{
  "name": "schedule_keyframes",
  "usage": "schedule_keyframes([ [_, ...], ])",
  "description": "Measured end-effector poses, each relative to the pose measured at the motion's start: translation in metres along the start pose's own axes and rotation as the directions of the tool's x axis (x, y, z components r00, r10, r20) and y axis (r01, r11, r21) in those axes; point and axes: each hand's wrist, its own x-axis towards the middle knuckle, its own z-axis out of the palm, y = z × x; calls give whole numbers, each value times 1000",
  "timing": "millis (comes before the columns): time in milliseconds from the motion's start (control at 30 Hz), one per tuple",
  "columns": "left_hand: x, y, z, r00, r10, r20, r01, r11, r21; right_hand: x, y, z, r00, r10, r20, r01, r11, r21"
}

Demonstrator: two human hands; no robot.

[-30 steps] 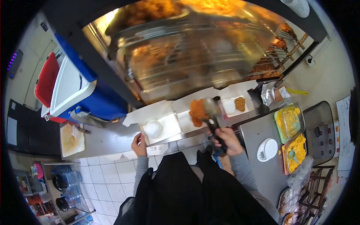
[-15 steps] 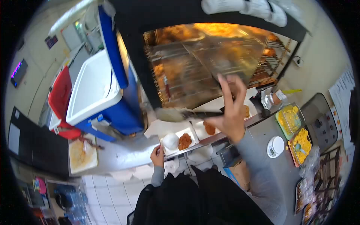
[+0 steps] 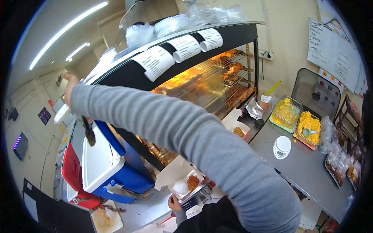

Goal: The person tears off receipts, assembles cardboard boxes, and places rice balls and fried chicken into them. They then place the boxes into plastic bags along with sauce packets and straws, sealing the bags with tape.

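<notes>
My left hand [image 3: 175, 202], fingers curled, holds the front corner of an open white food box [image 3: 200, 176]. Inside it, a round mound of white rice [image 3: 180, 186] sits beside a piece of fried chicken [image 3: 192, 182]. My right arm reaches far across to the upper left, its grey sleeve covering much of the display warmer [image 3: 151, 64]. At its end my right hand [image 3: 70, 88] is bent over, with its fingers largely hidden. A dark-ended utensil [image 3: 89, 133] hangs just below that hand, over the blue cooler; I cannot tell its exact kind.
The blue cooler [image 3: 103, 182] stands open at left, beside a red cooler [image 3: 72, 163]. A stained cutting board [image 3: 107, 220] lies in front. Another box with fried food [image 3: 239, 131] is beyond my sleeve. On the right counter are a white scale [image 3: 282, 148] and containers of yellow food [image 3: 309, 128].
My right hand has swung from in front of the warmer to the far upper left, the utensil with it. My left hand stays at the box. The view has tilted up.
</notes>
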Motion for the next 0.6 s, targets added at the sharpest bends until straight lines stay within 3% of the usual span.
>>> schedule_keyframes([
  [67,1,-5,5,997,27,-77,-29,999,-23,10,-4,19,972,13,-233,-24,999,-45],
  [100,-8,12,8,992,37,-122,-25,995,100,16,-6,31,921,12,-389,-42,997,-69],
  [167,-26,44,21,908,297,-295,-144,883,446,21,-4,49,716,-17,-698,-68,993,-94],
  [267,-56,94,61,777,544,-315,-414,820,395,-21,14,54,318,-110,-942,-19,992,-122],
  [300,-65,94,80,802,560,-207,-472,808,353,-63,19,50,273,-96,-957,-2,995,-101],
  [333,-86,111,104,885,459,-74,-443,882,161,-107,25,43,227,-83,-970,16,997,-81],
  [367,-109,126,130,927,367,75,-366,930,-29,-134,37,57,153,28,-988,54,998,37],
  [400,-125,124,153,911,363,194,-378,925,43,-161,49,71,75,139,-987,110,983,147],
  [433,-139,119,176,885,347,309,-396,912,110,-222,84,90,153,215,-965,-131,972,195],
  [500,-158,73,232,833,70,549,26,986,-166,-287,132,133,-98,648,-755,-185,734,654],
  [533,-168,54,260,829,-37,558,172,966,-192,-319,156,155,-212,795,-568,-133,553,823],
  [567,-179,44,287,809,-139,571,313,924,-219,-338,169,169,-162,891,-424,-236,383,893],
  [600,-188,46,311,824,-195,532,347,916,-201,-347,181,177,-32,965,-262,-161,253,954],
])
